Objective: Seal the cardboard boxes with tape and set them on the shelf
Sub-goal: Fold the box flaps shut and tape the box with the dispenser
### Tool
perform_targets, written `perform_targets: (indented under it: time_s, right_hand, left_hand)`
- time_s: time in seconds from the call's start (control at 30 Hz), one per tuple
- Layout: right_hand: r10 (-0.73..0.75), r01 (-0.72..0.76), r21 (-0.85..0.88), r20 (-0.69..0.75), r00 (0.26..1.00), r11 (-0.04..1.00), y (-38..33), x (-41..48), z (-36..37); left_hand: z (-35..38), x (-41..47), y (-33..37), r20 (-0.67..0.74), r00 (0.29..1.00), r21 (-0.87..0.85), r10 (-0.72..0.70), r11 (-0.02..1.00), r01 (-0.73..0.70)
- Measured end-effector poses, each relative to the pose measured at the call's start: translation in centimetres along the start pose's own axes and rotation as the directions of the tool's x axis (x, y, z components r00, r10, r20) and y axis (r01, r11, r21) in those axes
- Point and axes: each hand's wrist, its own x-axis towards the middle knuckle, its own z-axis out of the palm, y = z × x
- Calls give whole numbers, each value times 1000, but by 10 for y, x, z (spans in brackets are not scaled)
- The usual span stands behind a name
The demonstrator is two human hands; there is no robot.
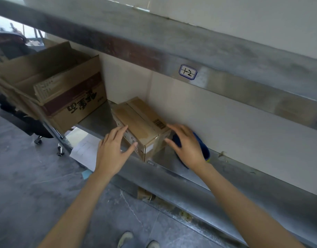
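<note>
A small brown cardboard box [141, 120], its top seam taped and a barcode label near its right edge, lies on the metal shelf [172, 178] against the white back wall. My left hand [111, 151] has straight fingers laid against the box's left side, thumb near its front corner. My right hand [188, 145] is just right of the box, curled over a blue tape dispenser [203, 147] that rests on the shelf and is mostly hidden under the hand.
A large open cardboard box [70, 104] with printed characters stands on the shelf to the left. An upper shelf beam with a "1-2" label [188, 72] hangs overhead. Loose papers [82, 153] and an office chair [19, 120] are at lower left.
</note>
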Motion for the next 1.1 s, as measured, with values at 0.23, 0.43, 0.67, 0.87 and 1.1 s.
perform_targets:
  time_s: [0.23,0.43,0.67,0.87,1.1]
  right_hand:
    - [435,-383,-258,190,880,887,44,-27,-19]
    - [463,-436,-160,383,799,886,55,-28,-6]
    - [413,-478,35,448,793,878,71,-24,-8]
    - [360,-458,39,560,746,888,72,0,-23]
    - [375,-380,-88,468,800,921,58,-1,-26]
  left_hand:
    - [-6,-3,-8,1,999,291,39,956,-37]
    - [-11,-7,-1,7,999,325,46,945,-46]
    - [-18,-12,-3,19,1000,274,-21,962,15]
    - [-23,-12,-5,39,997,217,-69,974,59]
    - [-28,-10,2,43,997,150,-62,987,55]
